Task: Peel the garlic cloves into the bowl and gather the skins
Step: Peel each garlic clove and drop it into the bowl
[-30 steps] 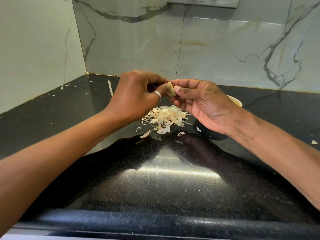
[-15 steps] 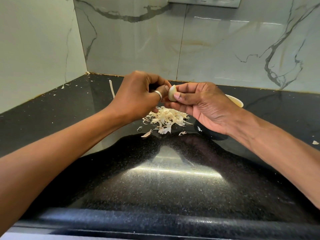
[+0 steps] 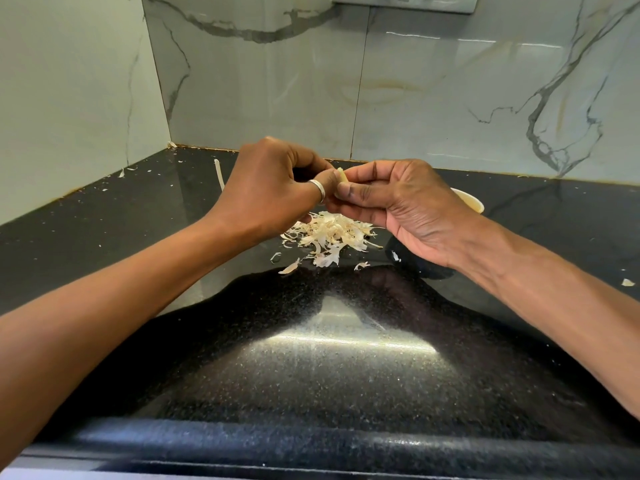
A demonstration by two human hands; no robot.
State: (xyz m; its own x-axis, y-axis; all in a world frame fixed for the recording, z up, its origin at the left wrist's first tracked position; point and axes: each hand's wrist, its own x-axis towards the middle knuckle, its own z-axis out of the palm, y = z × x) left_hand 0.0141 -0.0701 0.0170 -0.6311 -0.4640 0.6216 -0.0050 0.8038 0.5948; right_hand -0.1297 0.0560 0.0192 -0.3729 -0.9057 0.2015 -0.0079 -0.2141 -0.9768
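Observation:
A pale garlic clove (image 3: pixel 342 176) is held above the black counter, pinched between the thumb and fingers of my right hand (image 3: pixel 405 206). My left hand (image 3: pixel 273 188), with a ring on the thumb, has its fingers curled and its thumb pressed against the clove. Most of the clove is hidden by the fingers. Below the hands lies a heap of garlic skins (image 3: pixel 330 237). The bowl (image 3: pixel 471 204) stands behind my right wrist; only part of its pale rim and dark side shows.
Loose skin bits lie scattered on the black counter (image 3: pixel 138 216), among them one long strip (image 3: pixel 219 174) at the back left and one flake (image 3: pixel 627 282) at the far right. Marble walls close off the back and left.
The clove has turned between the fingers, so less of it shows now. Both hands stay in nearly the same place above the skin heap.

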